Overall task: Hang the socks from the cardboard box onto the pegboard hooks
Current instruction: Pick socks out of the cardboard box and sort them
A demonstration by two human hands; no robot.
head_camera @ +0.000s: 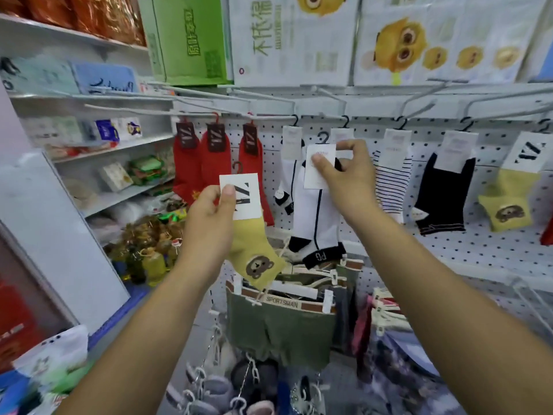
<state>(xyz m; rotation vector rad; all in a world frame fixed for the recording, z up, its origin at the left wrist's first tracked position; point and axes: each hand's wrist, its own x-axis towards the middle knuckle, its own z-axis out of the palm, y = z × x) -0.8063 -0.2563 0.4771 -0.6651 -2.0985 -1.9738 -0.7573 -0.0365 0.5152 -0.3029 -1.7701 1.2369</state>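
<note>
Pegboard (pixel 449 244) covers the wall ahead, and a row of white hooks (pixel 329 95) reaches out above both hands. The left hand (pixel 209 215) pinches the card of a yellow sock (pixel 254 253) with a bear face, held low in front of the red socks (pixel 215 157). The right hand (pixel 347 175) pinches the card of a white sock (pixel 317 223) with dark trim. This sock is raised just below the hooks, between a hung white sock (pixel 288 175) and a striped sock (pixel 392 187). That gap is narrow, and another hung card sits right behind the fingers. Farther right hang a black sock (pixel 440 199) and a second yellow sock (pixel 508 205). Green shorts (pixel 278 327) on clips crowd the space under the hands. Shelves (pixel 119 148) close in the left side, and printed boxes (pixel 290 40) stand on top.
</note>
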